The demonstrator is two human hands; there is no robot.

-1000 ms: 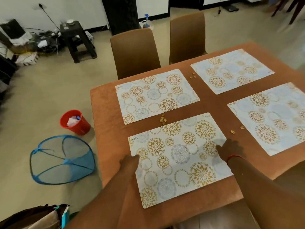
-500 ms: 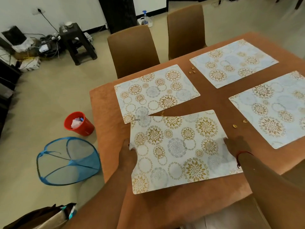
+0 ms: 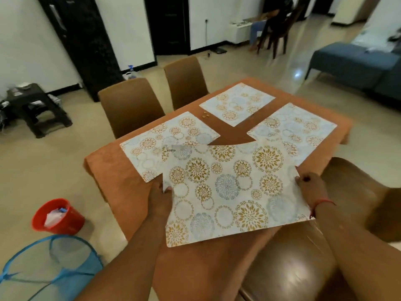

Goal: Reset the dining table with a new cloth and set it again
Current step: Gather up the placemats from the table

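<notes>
Early days: left hand (image 3: 159, 197) and right hand (image 3: 311, 187) pinch the near placemat (image 3: 227, 192) by its side edges. Beyond it, three mats and the old orange cloth (image 3: 121, 170) await clearing

Four white rectangular plastic placemats, nearest one (image 3: 230, 192) printed with gold flower medallions, grey-blue mandalas and thin ring outlines; same print on the other three (image 3: 173, 135) (image 3: 236, 103) (image 3: 299, 127). Rust-orange fabric tablecloth (image 3: 121, 192) plain, no pattern. Brown plain-backed dining chairs (image 3: 130, 105). Red round plastic bucket (image 3: 58, 216), white scraps inside. Blue-rimmed mesh hamper (image 3: 52, 268), grey netting. Red thread band on right wrist (image 3: 323, 203). Dark blue upholstered sofa (image 3: 355, 66). Beige glossy floor tiles (image 3: 43, 170).
</notes>
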